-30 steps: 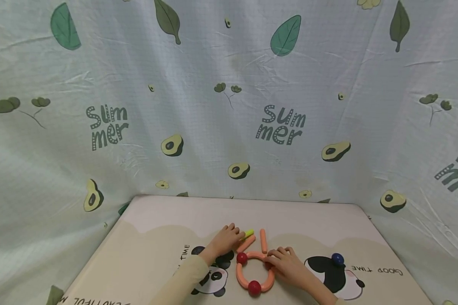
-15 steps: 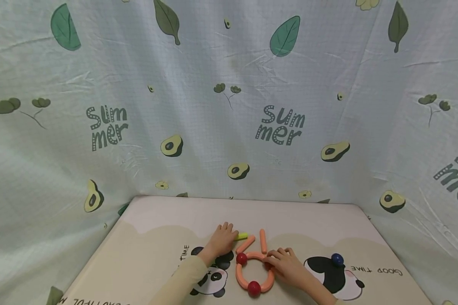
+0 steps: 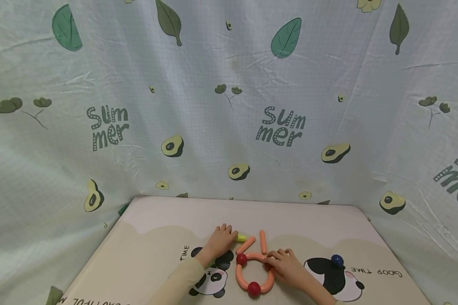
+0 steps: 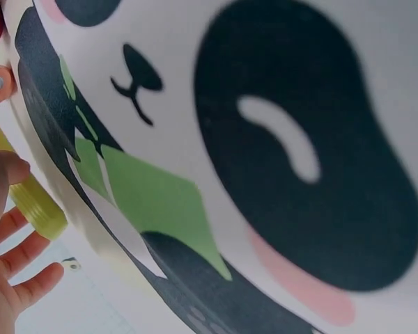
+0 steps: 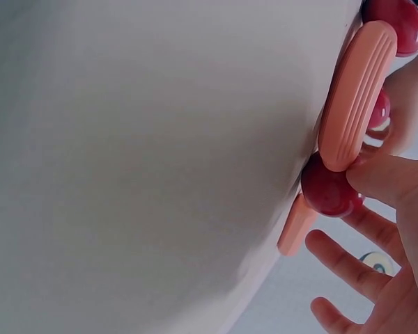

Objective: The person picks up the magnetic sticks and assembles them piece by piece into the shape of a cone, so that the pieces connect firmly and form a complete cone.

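"What's moved since a second ago?"

"The left hand point(image 3: 220, 240) has drawn the yellow-green rod point(image 3: 241, 238) leftward, beyond the ring point(image 3: 239, 276). The right hand point(image 3: 286, 264) has stayed at the ring's far right."

"What surrounds the ring?"

"Behind it, a cloth point(image 3: 198, 106) printed SUMMER, one copy cut off by the right edge. Beneath it, a printed tabletop point(image 3: 156, 216): GOOD TIME to the ring's right, TIME to its left, BEAUTIFUL farther left and nearer, its lower part cropped."

"And the ring itself?"

"Curved orange pieces joined by red balls. Two straight orange rods, one slanting point(image 3: 246, 245), one nearly upright point(image 3: 263, 242), lie just beyond it. The head view mostly hides the far-right red ball point(image 5: 331, 188); the right wrist view shows the right hand's thumb and finger pinching it."

"The left hand?"

"Thumb and fingers grip the yellow-green rod, covering its left end in the head view. A blue ball point(image 3: 337, 260) sits well right of the ring."
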Demonstrator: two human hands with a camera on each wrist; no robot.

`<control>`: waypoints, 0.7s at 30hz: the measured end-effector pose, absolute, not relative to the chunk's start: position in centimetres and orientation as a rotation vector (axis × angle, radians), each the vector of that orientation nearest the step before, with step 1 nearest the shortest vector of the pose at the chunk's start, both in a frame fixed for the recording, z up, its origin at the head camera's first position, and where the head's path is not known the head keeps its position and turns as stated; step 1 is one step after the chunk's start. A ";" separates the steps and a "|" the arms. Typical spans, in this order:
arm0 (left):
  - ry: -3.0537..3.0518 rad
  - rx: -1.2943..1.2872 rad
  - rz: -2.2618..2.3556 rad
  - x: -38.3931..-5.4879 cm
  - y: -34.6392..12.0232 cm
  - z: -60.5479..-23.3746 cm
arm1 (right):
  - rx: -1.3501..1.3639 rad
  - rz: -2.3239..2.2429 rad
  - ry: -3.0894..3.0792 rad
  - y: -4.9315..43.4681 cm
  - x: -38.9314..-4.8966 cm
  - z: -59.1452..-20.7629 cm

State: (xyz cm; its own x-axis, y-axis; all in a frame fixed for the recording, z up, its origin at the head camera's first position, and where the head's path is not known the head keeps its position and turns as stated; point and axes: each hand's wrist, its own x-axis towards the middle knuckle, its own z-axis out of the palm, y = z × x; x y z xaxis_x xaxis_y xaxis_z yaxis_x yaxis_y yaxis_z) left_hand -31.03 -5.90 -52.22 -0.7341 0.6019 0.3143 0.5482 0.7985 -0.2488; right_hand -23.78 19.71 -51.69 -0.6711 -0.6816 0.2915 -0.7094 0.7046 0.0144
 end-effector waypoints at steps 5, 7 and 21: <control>-2.591 -0.871 0.148 -30.7 -6.2 -51.9 | 1.095 0.154 -2.635 19.8 -23.9 -51.8; -2.595 -0.876 0.112 -30.6 -6.2 -51.7 | 1.087 0.173 -2.648 19.8 -23.9 -51.7; -2.577 -1.048 -0.379 -28.9 -5.9 -50.7 | 1.039 0.307 -2.730 19.7 -23.9 -51.1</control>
